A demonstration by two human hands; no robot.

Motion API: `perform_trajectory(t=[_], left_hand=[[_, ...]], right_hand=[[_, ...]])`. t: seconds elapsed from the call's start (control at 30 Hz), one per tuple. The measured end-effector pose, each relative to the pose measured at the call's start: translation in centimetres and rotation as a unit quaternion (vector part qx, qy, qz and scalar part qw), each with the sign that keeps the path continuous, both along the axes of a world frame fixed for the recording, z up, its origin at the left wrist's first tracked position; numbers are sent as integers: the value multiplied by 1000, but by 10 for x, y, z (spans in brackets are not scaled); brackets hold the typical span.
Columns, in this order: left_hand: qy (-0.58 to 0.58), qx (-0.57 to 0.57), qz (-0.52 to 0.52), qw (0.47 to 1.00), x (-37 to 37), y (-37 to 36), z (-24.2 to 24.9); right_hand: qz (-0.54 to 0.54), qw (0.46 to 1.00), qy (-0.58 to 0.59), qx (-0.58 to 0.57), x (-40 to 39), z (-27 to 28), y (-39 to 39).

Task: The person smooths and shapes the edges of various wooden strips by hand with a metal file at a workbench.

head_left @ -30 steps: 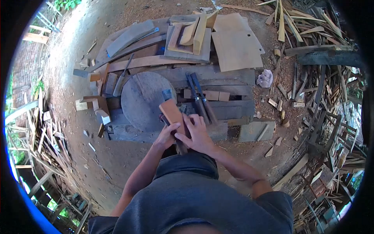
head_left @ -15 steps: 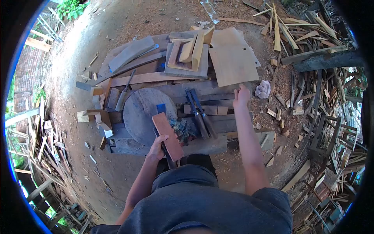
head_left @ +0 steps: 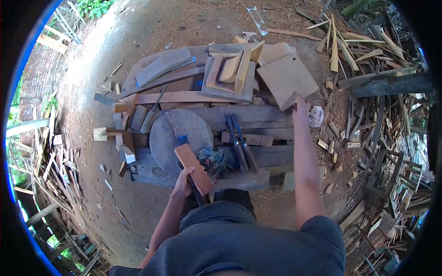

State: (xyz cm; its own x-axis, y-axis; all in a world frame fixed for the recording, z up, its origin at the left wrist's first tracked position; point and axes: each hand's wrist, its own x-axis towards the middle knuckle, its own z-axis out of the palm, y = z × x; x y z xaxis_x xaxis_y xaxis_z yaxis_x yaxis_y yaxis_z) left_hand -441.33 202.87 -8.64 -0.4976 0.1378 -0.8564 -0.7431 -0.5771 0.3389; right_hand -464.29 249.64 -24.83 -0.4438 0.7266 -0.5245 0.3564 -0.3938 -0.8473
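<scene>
My left hand (head_left: 185, 180) is closed around a reddish-brown rectangular block (head_left: 193, 168) together with a chisel-like tool. The tool's blue blade (head_left: 183, 139) sticks out beyond the block over the round wooden disc (head_left: 168, 133). My right hand (head_left: 301, 106) reaches forward to the right and pinches the near edge of a thin tan sheet (head_left: 289, 77), beside a corner that looks darker and bent. Part of a second tan sheet (head_left: 272, 54) shows behind it. Just right of that hand lies a crumpled whitish lump (head_left: 316, 116).
Two dark-handled chisels (head_left: 242, 149) lie on the bench planks beside a tangled greenish rag (head_left: 214, 159). Curved wooden pieces (head_left: 232, 69) are stacked at the back. A file (head_left: 154, 110) rests left of centre. Wood scraps (head_left: 368, 46) pile up at the right.
The tan sheet has turned counterclockwise, and its near edge has shifted right with my right hand. My left hand keeps hold of the block and tool. The whole view has shifted slightly.
</scene>
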Motion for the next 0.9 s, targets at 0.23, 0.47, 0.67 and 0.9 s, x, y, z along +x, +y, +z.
perform_trajectory(t=[0.23, 0.47, 0.67, 0.9], left_hand=[[16, -32, -32, 999, 5, -2, 13], [35, -34, -56, 997, 5, -13, 17], [44, -35, -65, 996, 0, -16, 7], [52, -36, -82, 995, -6, -11, -1]], right_hand=[[85, 948, 119, -282, -19, 8, 18], [38, 968, 224, -105, 19, 42, -10], [60, 985, 137, -87, 121, 112, -9], [105, 985, 31, -135, 228, 107, -34]])
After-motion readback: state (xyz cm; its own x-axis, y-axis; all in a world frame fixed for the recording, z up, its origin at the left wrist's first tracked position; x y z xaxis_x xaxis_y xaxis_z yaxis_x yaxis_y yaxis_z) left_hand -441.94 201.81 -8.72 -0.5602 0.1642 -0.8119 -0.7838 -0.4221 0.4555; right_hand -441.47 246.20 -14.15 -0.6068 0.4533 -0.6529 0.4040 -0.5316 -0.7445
